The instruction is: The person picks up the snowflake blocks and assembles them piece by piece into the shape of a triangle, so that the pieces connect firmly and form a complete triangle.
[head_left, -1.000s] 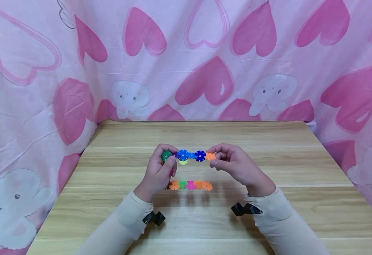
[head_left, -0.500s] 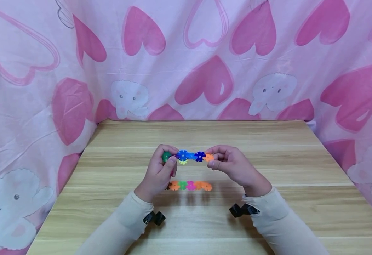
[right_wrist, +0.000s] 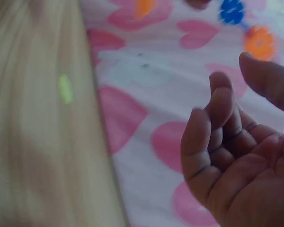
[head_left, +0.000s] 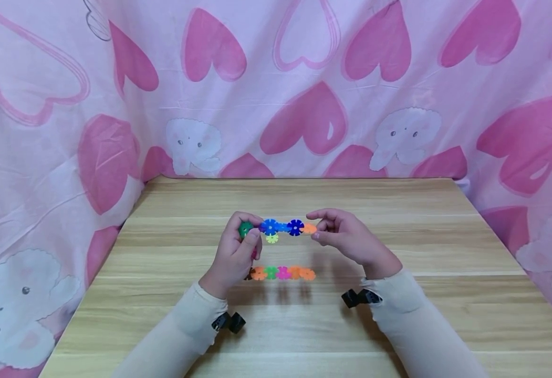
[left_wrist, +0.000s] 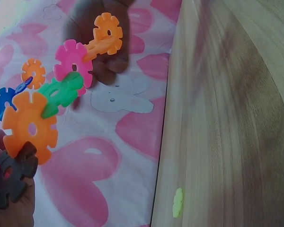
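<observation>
My left hand (head_left: 230, 254) grips a string of interlocking notched plastic discs between thumb and fingers. From it, one row runs right through a light blue disc (head_left: 270, 227) and a dark blue disc (head_left: 295, 227) to an orange end disc (head_left: 309, 229). A green disc (head_left: 246, 229) shows by the index finger. Lower down, a second row has brown (left_wrist: 12, 177), orange, green (left_wrist: 61, 94) and pink (left_wrist: 73, 61) discs. My right hand (head_left: 349, 236) is beside the orange end disc, its thumb tip close and fingers loosely bent, holding nothing.
A single yellow-green disc (left_wrist: 178, 203) lies on the wooden table (head_left: 190, 199), behind the held rows in the head view. A pink heart-print curtain (head_left: 238, 105) hangs around the table's back and sides. Black wrist cameras (head_left: 361, 298) sit at both cuffs.
My right fingers have let go of the orange end disc and spread apart. The right arm has risen slightly in view; the left hand still holds the string, nearly unmoved.
</observation>
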The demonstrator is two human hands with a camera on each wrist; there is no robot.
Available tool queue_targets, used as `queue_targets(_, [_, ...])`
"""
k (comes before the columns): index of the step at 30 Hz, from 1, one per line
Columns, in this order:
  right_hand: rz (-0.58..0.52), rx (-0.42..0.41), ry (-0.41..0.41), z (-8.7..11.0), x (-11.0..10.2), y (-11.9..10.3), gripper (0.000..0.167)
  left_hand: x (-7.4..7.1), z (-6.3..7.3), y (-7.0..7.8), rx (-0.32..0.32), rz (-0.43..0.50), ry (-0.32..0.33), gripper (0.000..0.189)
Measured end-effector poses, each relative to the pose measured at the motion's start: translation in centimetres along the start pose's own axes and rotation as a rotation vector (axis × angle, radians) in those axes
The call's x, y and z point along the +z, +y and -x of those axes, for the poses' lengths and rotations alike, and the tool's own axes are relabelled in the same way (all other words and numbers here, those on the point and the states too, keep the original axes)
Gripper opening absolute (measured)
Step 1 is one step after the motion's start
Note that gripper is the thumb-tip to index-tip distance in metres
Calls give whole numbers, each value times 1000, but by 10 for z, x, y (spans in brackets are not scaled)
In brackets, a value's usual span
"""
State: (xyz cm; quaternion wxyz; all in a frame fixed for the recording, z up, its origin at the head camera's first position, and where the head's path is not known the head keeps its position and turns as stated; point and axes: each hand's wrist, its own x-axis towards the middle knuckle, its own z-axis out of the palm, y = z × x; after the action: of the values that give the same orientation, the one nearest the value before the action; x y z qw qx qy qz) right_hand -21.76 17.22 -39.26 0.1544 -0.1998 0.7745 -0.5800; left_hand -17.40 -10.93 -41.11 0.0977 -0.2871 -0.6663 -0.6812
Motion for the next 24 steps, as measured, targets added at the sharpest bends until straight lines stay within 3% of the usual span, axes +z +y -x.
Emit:
queue_targets(6, [157, 95, -8, -32, 9, 17, 36, -1, 0, -1, 0, 8, 2, 12])
queue_targets(11, [286, 104, -47, -59, 21, 26, 28, -2, -1, 1, 2, 4, 8, 13])
queue_targets(19, [299, 109, -169, -85, 37, 35, 19, -4, -2, 2, -11, 8, 12, 13])
queue_targets(24, [308, 226, -168, -90, 44, 33, 27, -5, -1, 2, -9, 25, 12, 13])
